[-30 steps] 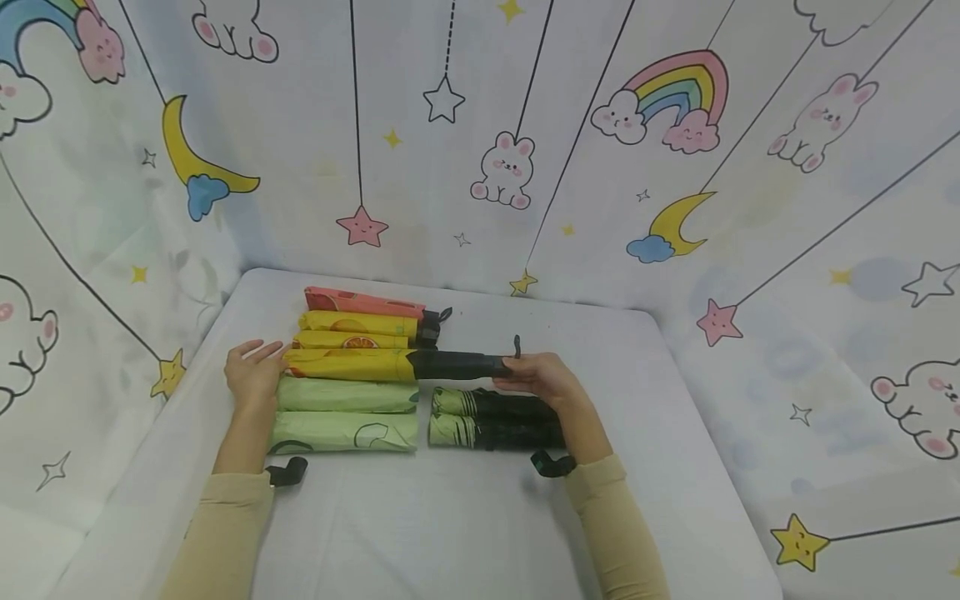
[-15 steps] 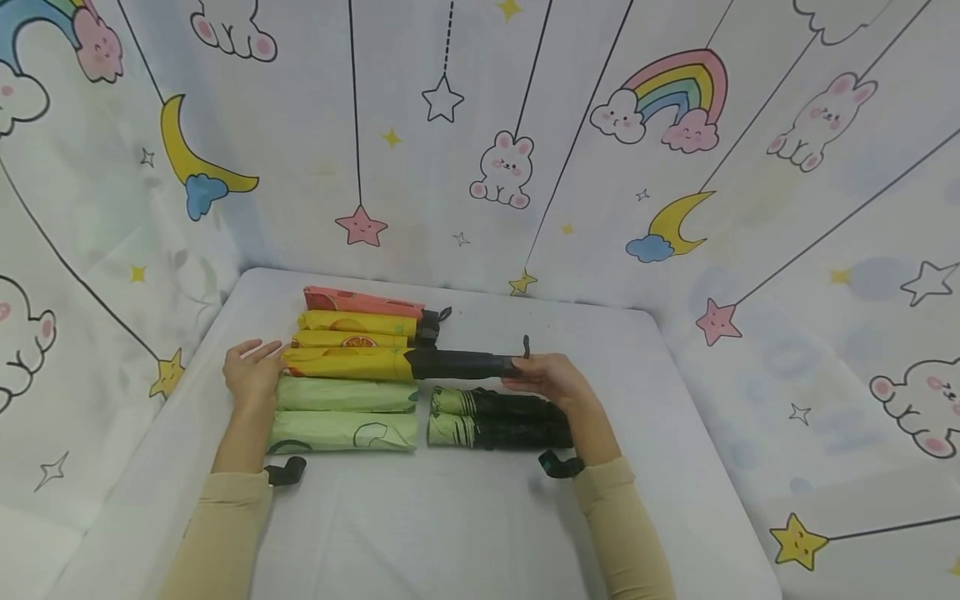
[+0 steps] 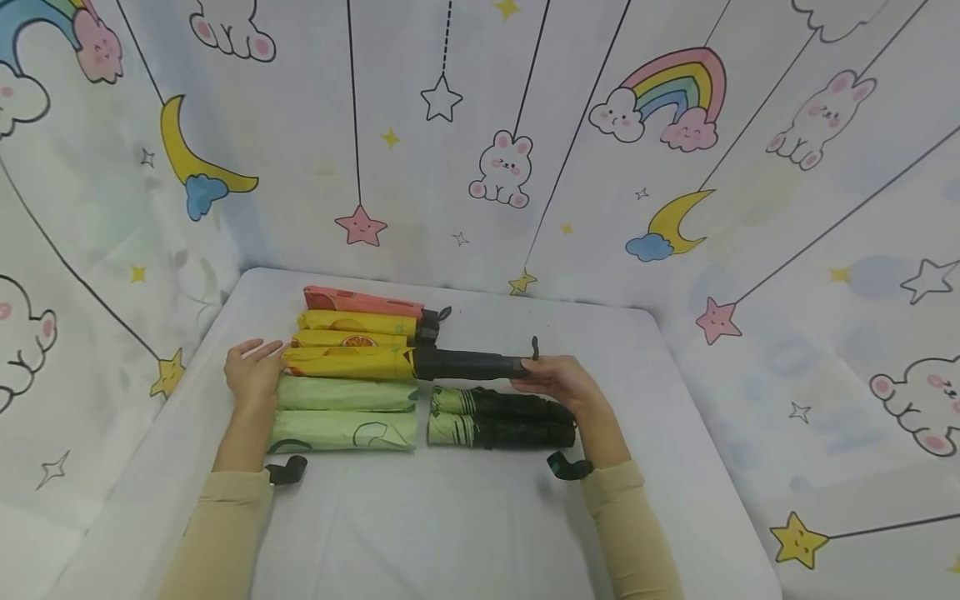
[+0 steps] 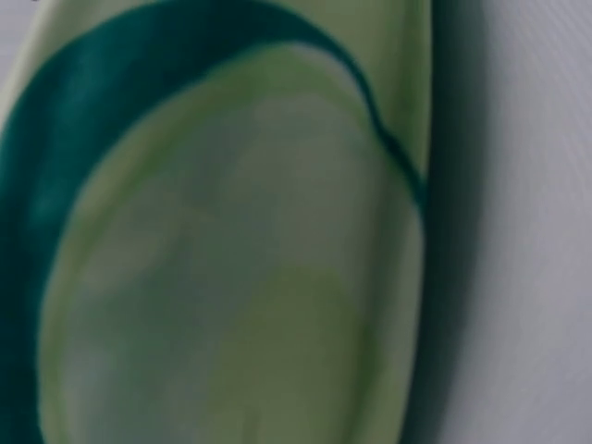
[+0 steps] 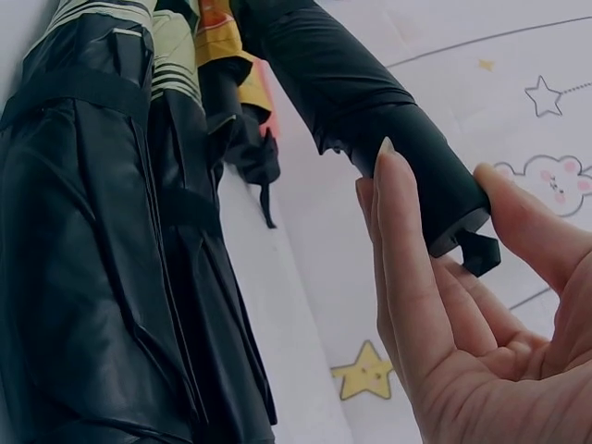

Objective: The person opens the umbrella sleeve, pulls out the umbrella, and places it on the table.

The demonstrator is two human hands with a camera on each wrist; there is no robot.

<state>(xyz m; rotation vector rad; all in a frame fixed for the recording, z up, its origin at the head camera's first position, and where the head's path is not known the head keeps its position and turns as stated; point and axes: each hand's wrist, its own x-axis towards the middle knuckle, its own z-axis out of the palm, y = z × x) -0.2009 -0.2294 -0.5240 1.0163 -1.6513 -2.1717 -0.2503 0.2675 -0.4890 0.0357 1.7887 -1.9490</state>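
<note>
A folded umbrella with a black body (image 3: 468, 364) sticks out of the right end of a yellow umbrella sleeve (image 3: 348, 363). My right hand (image 3: 564, 383) pinches its handle end (image 5: 460, 217) between thumb and fingers, and a short wrist strap (image 5: 479, 252) hangs there. At the sleeve's left end is my left hand (image 3: 253, 372), with thumb side against the sleeve and several fingers stretched away; the exact contact is hidden. Just below lie two light green sleeves (image 3: 345, 430), the nearer filling the left wrist view with its green print (image 4: 231, 250).
Two green-and-black folded umbrellas (image 3: 517, 421) lie side by side under my right forearm. Behind the held sleeve are two yellow covered umbrellas (image 3: 360, 323) and a red one (image 3: 363, 300). The white table (image 3: 420, 533) meets a printed cloth wall (image 3: 420, 167) at the back.
My right hand has shifted to the right, drawing more of the black umbrella out of the yellow sleeve. My left hand and the sleeve have stayed in nearly the same place.
</note>
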